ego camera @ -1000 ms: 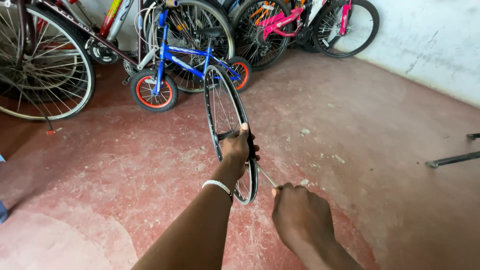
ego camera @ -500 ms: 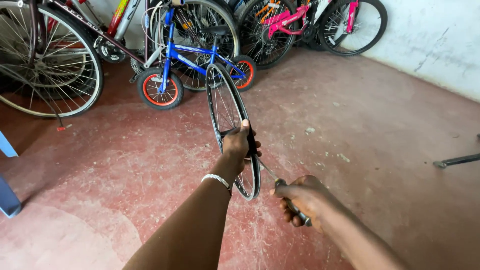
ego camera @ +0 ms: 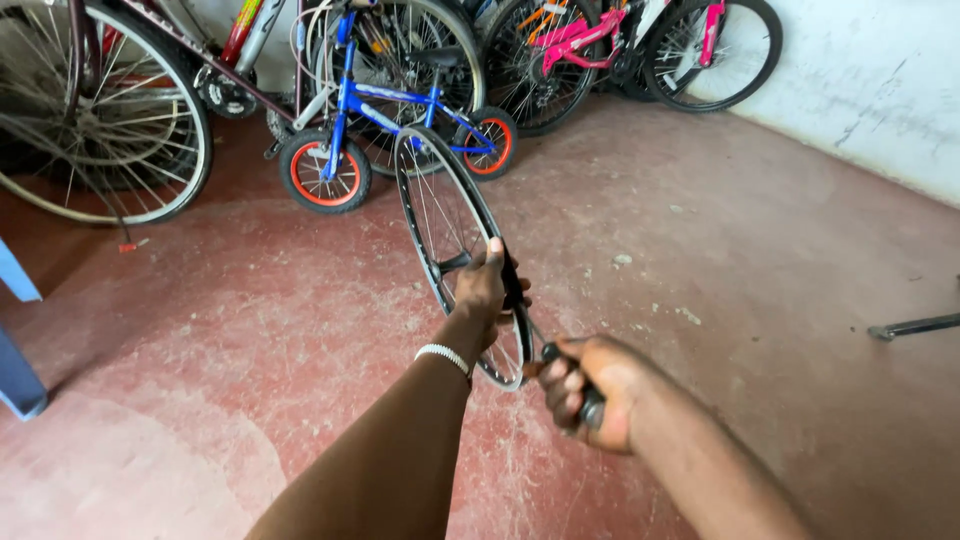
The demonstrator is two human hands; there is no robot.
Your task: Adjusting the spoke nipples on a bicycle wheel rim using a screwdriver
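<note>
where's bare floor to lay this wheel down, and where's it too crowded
Bare red floor lies right of the wheel, between the pink bike and a metal bar. More lies left of the left hand, below the small blue bike. The back wall is crowded with bikes; the right hand holds a tool.

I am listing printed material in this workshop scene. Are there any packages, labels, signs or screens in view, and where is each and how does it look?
Frame decal: on the slanted tube of the grey and red bicycle, top left; a narrow strip in yellow, red and green.
No packages, signs or screens show, and none on the black wheel rim in the left hand or the dark-handled tool in the right hand.
</note>
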